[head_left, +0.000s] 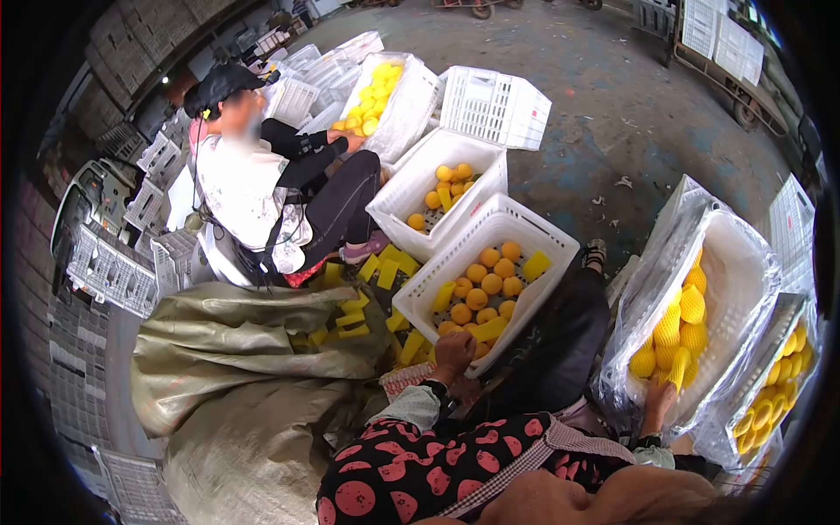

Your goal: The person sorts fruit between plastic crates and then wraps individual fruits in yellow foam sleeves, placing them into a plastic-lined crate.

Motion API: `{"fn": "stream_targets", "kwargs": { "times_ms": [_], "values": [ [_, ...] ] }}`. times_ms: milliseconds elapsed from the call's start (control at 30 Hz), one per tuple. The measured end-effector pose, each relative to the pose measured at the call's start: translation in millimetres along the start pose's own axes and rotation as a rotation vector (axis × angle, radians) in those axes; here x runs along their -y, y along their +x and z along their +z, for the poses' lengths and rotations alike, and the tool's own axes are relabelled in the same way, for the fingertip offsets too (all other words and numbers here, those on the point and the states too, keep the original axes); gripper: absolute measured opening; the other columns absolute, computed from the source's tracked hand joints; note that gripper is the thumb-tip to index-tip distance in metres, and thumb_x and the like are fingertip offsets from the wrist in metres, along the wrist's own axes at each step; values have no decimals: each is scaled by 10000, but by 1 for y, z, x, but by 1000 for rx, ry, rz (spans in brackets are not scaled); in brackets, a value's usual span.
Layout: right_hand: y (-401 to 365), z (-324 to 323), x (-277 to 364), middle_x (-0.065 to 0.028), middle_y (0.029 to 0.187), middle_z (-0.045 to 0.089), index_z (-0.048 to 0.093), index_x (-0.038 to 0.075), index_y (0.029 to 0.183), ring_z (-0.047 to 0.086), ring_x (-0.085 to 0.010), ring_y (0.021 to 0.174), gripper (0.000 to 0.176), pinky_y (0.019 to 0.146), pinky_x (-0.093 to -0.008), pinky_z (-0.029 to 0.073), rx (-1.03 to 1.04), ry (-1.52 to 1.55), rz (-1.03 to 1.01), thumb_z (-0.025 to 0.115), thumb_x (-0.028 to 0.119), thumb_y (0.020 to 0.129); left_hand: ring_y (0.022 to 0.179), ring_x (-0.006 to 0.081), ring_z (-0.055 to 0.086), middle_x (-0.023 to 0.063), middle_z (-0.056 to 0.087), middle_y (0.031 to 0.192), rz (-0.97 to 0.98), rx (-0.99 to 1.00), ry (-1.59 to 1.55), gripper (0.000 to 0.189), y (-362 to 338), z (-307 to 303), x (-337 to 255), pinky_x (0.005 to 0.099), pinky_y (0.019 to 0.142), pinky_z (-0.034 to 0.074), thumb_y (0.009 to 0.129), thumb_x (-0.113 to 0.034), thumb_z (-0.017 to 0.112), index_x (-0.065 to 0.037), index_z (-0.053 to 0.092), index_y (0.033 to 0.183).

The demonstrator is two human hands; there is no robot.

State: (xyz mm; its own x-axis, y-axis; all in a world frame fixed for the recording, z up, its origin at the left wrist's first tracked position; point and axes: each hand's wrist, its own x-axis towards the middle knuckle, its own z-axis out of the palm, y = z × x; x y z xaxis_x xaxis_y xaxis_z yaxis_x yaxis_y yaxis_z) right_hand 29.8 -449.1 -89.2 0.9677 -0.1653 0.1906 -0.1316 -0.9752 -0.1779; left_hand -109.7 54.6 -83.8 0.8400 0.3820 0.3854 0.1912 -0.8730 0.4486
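My left hand (455,353) is closed at the near end of a white plastic crate (409,302); whatever its fingers hold is hidden. In that crate lie several loose oranges (477,299) and flat yellow foam net sleeves (535,265). On the right, my right hand (661,398) reaches into a white crate lined with clear plastic (739,254). Its fingers are closed on an orange in a yellow foam net (678,366), beside other netted oranges (692,304).
A co-worker (254,166) sits at the left with a hand at a crate of netted fruit (374,92). Another crate (411,188) holds loose oranges. Large tan sacks (236,350) and scattered yellow sleeves (385,273) lie at my left. A netted-fruit crate (770,389) stands far right.
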Motion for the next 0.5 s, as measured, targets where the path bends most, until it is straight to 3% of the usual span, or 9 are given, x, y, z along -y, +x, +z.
{"fn": "stream_targets", "kwargs": {
  "times_ms": [233,300,433,500],
  "values": [
    [-2,-5,4,-291,856,569,551,-91,929,535,-438,823,399,729,-481,414,-91,84,-24,573,280,785,643,253,566,58,575,638,5,1,17,125,1,-3,-4,383,584,437,725,-212,581,-101,569,669],
    [0,-9,5,-312,991,538,528,-118,993,503,-432,938,503,829,-471,382,87,44,40,500,352,819,642,255,565,58,576,638,-8,20,38,133,2,-5,-5,383,583,436,729,-218,579,-100,566,670],
    [-2,-22,14,-312,993,536,520,-116,1004,503,-431,936,489,821,-473,385,146,47,66,515,334,813,642,257,565,57,577,640,-1,29,41,140,0,-4,-4,385,583,435,735,-222,576,-100,563,668],
    [-2,-4,4,-309,985,539,511,-117,1019,505,-431,928,490,817,-475,386,-2,46,-3,527,326,808,631,265,562,67,570,630,-3,17,36,146,0,-5,-6,393,578,431,737,-227,575,-102,562,662]
  ]
}}
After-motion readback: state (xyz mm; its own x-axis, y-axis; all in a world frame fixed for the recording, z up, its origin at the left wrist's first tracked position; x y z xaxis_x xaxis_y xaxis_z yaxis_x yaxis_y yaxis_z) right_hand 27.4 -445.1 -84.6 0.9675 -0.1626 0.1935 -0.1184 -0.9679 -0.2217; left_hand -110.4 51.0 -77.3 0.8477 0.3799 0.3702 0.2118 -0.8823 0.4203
